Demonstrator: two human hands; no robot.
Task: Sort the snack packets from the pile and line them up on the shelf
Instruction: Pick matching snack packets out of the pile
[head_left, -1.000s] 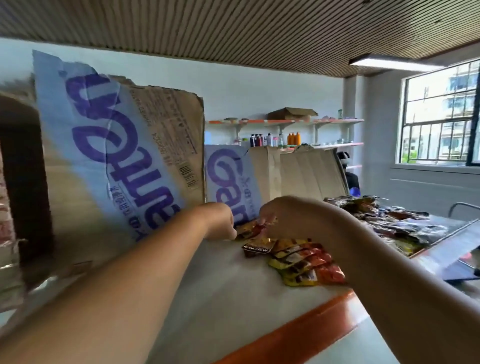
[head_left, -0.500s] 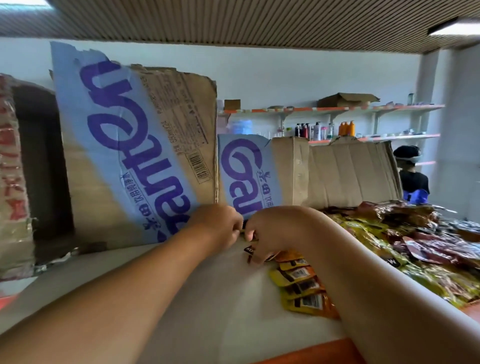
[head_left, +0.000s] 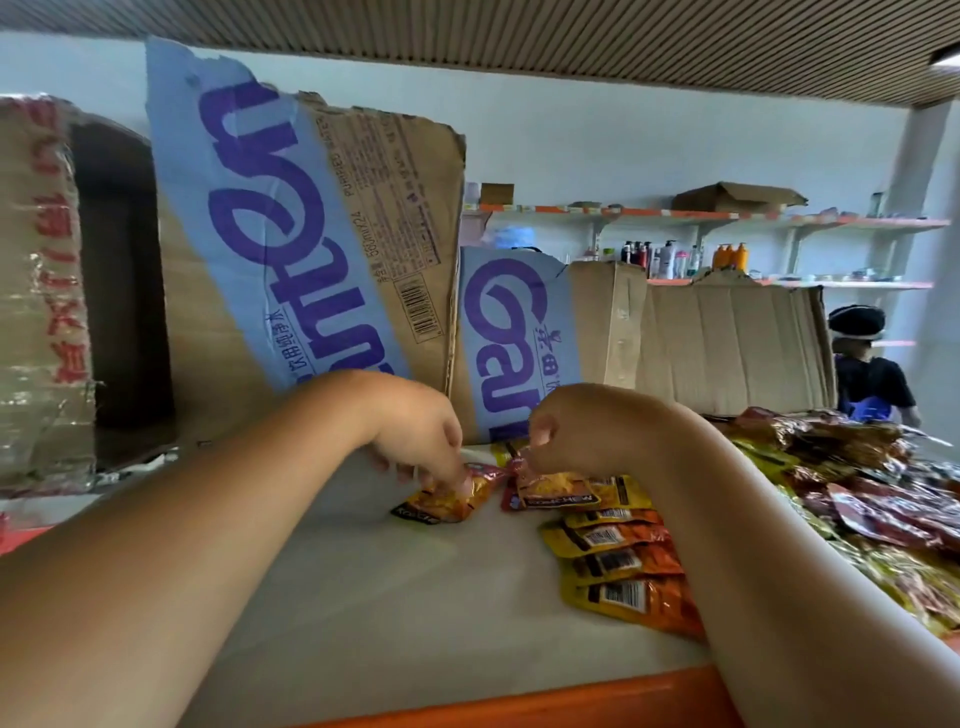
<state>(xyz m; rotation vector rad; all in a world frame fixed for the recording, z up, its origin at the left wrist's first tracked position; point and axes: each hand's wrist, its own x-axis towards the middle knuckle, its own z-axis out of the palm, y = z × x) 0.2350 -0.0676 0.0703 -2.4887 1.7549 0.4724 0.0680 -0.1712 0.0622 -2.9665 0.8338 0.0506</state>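
Observation:
My left hand (head_left: 415, 431) pinches the top of an orange snack packet (head_left: 447, 500) that lies on the white shelf (head_left: 363, 587). Just to its right, my right hand (head_left: 566, 426) pinches the top edge of a second orange packet (head_left: 558, 491). Below that packet a row of overlapping orange and yellow packets (head_left: 623, 566) runs toward me, barcodes up. A loose pile of red, brown and yellow packets (head_left: 872, 499) covers the shelf's right side, partly hidden by my right forearm.
Torn cardboard sheets with blue and purple print (head_left: 311, 244) lean upright at the back of the shelf. An orange strip (head_left: 519, 706) edges the shelf front. Wall shelves with bottles (head_left: 675, 257) and a person in a dark cap (head_left: 867, 374) are far right.
My hands have drawn slightly apart, each now holding its own packet; the left one has brought a packet down onto the shelf to the left of the row. The camera view tilted down.

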